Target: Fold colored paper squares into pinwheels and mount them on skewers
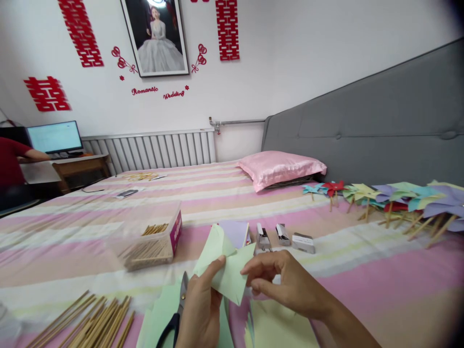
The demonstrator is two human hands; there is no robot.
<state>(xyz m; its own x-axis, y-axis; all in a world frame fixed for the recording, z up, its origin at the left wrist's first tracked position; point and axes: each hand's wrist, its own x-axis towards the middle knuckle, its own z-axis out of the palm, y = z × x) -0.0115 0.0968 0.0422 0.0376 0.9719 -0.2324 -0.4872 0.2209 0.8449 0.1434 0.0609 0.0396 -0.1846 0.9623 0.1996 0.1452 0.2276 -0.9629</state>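
My left hand (201,304) and my right hand (282,282) both pinch a folded light green paper piece (226,266) held just above the bed. The left thumb presses on its lower left part; the right fingertips close on its right flap. Under my hands lie more green paper sheets (279,328) and black-handled scissors (176,321). A purple sheet (235,232) lies just beyond the held paper.
A clear box of wooden sticks (152,241) sits left of centre, and loose sticks (90,324) lie at the lower left. Staplers and a staple box (302,242) are mid-bed. Finished paper pinwheels (398,203) line the right. Pink pillow (281,166) at the headboard. A person in red (10,164) sits at a desk far left.
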